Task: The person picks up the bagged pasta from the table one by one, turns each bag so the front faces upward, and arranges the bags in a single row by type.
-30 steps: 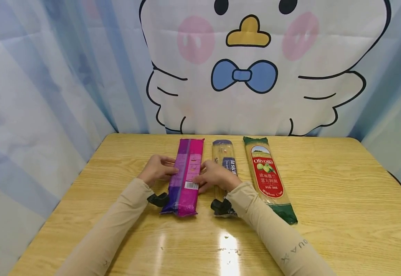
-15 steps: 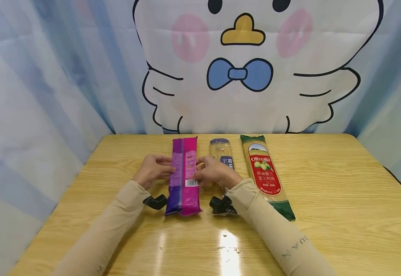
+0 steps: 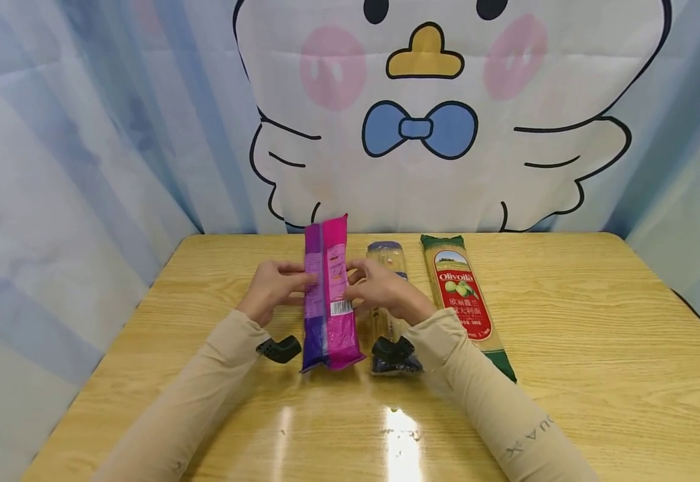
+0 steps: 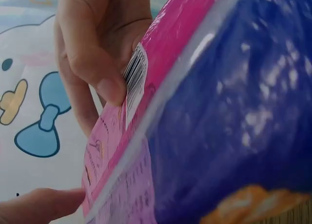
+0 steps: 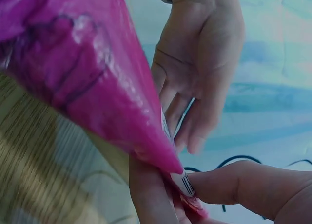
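Observation:
A pink and purple plastic packet (image 3: 333, 294) with a barcode is raised off the table between both hands, its far end overlapping the curtain in the head view. My left hand (image 3: 274, 288) holds its left edge; the left thumb (image 4: 46, 203) lies on the printed face. On the right edge, my right hand (image 3: 386, 289) pinches the packet beside the barcode, thumb in front and fingers behind, as the left wrist view shows. Under the right hand lies a clear packet of spaghetti (image 3: 386, 253) with dark blue ends, partly hidden by that hand and its wrist camera.
A green-ended Olivoilà spaghetti packet (image 3: 463, 291) lies slanted to the right, its lower part partly covered by the right sleeve. The wooden table (image 3: 591, 321) ends at a curtain (image 3: 422, 187) with a cartoon print.
The pink and purple packet has come up off the table, with both hands holding its edges. Earlier it lay almost flat. The two spaghetti packets have stayed in place.

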### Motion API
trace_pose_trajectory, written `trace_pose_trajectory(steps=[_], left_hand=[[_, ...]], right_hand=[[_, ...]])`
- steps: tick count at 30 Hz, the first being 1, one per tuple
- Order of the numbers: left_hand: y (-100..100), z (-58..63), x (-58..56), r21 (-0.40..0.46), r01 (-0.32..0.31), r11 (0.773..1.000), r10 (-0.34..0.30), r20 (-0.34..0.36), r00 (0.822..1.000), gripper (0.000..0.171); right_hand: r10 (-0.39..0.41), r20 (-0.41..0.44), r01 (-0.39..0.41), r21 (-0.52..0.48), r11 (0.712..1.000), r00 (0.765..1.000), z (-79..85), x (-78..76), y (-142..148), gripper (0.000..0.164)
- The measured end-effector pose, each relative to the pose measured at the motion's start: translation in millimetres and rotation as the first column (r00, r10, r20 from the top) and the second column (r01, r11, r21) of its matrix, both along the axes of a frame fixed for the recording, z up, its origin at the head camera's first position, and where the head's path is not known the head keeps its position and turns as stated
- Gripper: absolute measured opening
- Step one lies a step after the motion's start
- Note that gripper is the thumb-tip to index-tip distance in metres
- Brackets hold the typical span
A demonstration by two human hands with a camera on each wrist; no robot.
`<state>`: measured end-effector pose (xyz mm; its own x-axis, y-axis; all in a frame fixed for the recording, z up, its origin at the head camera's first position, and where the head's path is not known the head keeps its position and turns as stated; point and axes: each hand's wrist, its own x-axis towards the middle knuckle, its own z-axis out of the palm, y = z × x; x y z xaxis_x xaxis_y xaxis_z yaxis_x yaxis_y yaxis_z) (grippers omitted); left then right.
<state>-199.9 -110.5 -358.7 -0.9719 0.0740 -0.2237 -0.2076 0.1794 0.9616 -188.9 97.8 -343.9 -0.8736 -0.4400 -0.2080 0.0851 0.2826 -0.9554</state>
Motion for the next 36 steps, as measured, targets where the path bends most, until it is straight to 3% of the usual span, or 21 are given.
trace_pose_trajectory(steps=[9, 14, 21, 32, 36], left_hand=[[11.1, 5.5, 3.2, -0.024, -0.043, 0.999, 0.044, 0.023, 0.999, 0.071], [13.5, 5.7, 4.0, -0.022, -0.029, 0.999, 0.029, 0.011, 1.0, 0.076], [15.3, 6.4, 8.7, -0.002, 0.007, 1.0, -0.008, -0.024, 1.0, 0.069], [20.3, 8.5, 9.8, -0.022, -0.066, 0.998, 0.065, -0.047, 0.997, 0.064], [20.3, 9.2, 9.8, -0.002, -0.064, 0.998, 0.064, -0.054, 0.996, 0.06]], right_hand=[[-0.012, -0.083, 0.019, 0.086, 0.996, 0.997, 5.9, 4.1, -7.3, 0.051], [-0.007, -0.126, 0.021, 0.116, 0.993, 0.992, 11.1, 8.3, -13.5, 0.053], [0.009, -0.19, 0.026, 0.181, 0.983, 0.982, 17.3, 14.2, -21.1, 0.055], [-0.023, -0.221, 0.071, 0.213, 0.974, 0.975, 18.7, 18.6, -29.2, 0.055], [-0.023, -0.227, 0.077, 0.23, 0.97, 0.974, 21.4, 19.9, -30.2, 0.054]])
